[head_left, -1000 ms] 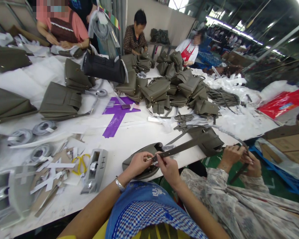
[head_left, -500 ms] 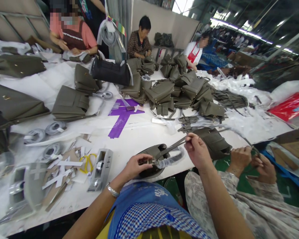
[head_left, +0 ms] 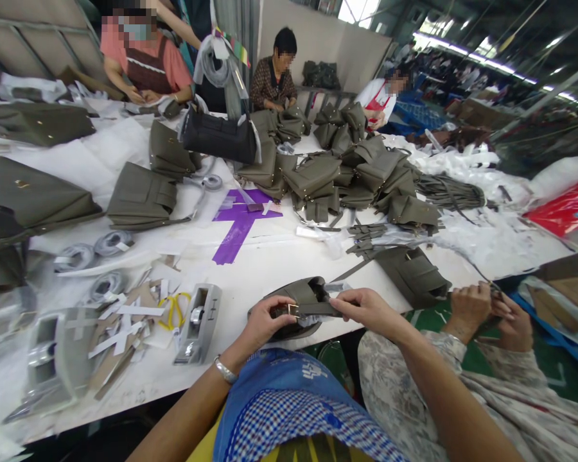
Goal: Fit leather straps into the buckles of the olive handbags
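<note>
An olive handbag (head_left: pixel 304 292) lies at the table's near edge in front of me. At its left end, my left hand (head_left: pixel 270 319) pinches a gold square buckle (head_left: pixel 293 310) between thumb and fingers. My right hand (head_left: pixel 363 308) is closed on an olive strap (head_left: pixel 322 308), which runs left to the buckle. Clear plastic wrapping (head_left: pixel 313 319) shows under the strap. Whether the strap's end passes through the buckle is too small to tell.
A tape dispenser (head_left: pixel 198 327), yellow-handled scissors (head_left: pixel 174 310) and paper scraps (head_left: pixel 120 327) are to the left. A co-worker's hands (head_left: pixel 486 311) hold a strap at right, near another olive bag (head_left: pixel 411 276). More bags (head_left: pixel 318 173) are piled ahead; several people work across the table.
My right hand has come down and left, close to the buckle, and the strap now lies lower and flatter. My left hand stays at the buckle.
</note>
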A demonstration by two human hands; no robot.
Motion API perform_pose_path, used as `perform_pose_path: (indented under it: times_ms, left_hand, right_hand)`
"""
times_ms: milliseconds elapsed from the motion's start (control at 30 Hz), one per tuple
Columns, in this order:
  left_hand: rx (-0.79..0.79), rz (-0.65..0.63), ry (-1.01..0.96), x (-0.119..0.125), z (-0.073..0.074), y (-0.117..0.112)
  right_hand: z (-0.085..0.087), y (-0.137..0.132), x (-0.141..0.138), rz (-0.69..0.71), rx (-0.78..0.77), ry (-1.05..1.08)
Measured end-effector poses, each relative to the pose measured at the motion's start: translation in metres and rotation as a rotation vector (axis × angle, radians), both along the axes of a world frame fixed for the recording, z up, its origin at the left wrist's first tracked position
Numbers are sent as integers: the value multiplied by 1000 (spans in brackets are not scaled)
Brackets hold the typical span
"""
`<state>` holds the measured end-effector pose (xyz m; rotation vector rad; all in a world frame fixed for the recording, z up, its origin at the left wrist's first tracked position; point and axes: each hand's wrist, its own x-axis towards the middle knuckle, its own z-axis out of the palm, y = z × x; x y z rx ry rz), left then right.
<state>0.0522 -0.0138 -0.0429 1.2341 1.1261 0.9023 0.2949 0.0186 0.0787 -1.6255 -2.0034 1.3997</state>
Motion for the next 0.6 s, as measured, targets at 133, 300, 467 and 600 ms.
perform_pose_path:
  times_ms: [133, 300, 467, 600]
  left_hand:
    - [52, -19, 61, 2, 2, -1]
    - [30, -42, -8, 7, -5, -2]
    - [-31, -102, -243, 7, -13, -5]
    - [62, -101, -109, 0, -12, -7]
  right_hand:
    - [-14, 3, -11, 45, -24, -61]
    - [-17, 5, -32, 172, 80, -304]
    - [-19, -4, -52, 388, 417, -566]
    - [-29, -9, -61, 544, 376, -601]
